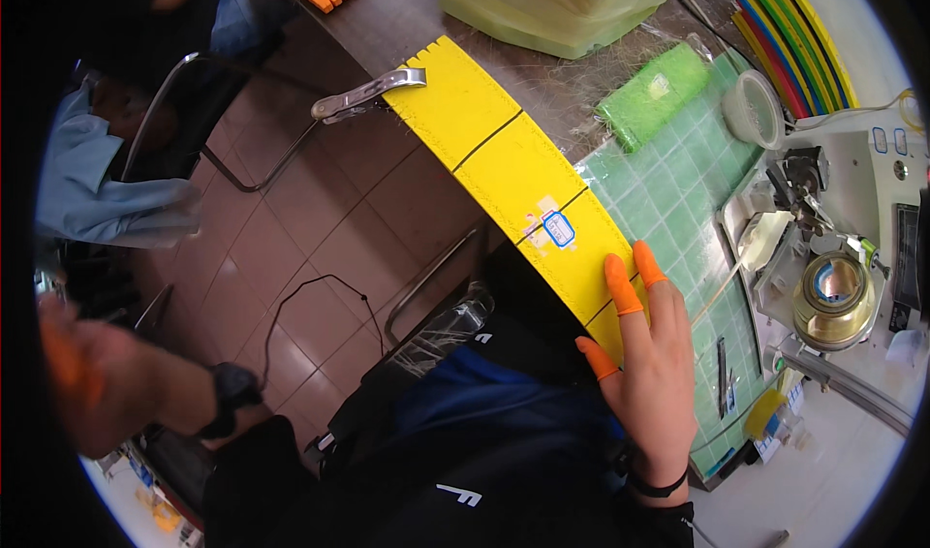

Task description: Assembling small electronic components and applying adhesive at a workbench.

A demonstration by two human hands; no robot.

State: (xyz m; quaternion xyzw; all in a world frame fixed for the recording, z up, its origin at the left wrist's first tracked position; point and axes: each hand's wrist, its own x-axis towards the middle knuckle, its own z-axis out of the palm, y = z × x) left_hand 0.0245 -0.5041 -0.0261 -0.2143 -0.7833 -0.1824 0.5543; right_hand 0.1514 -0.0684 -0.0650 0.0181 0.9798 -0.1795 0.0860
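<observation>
A yellow segmented board [494,151] with dark cross lines lies along the table's left edge. A metal clamp [373,93] sits at its notched far end. Orange finger covers are on my right hand [659,374], which rests on the board's near end, fingers stretched out and thumb by its left edge. A small blue-framed label [558,228] is stuck to the board, just beyond those fingers. My left hand [116,383] hangs well away at the far left, smeared by motion. Orange shows at it, but its fingers and anything in them cannot be made out.
Right of the board lies a green gridded mat [678,199] with a green plastic-wrapped bundle [659,93], a white tub [753,110] and dark tweezers [722,378]. A brass-coloured device [833,301] stands at right. A yellowish plastic bag [562,5] sits behind. Another person's blue sleeve [107,180] is at left.
</observation>
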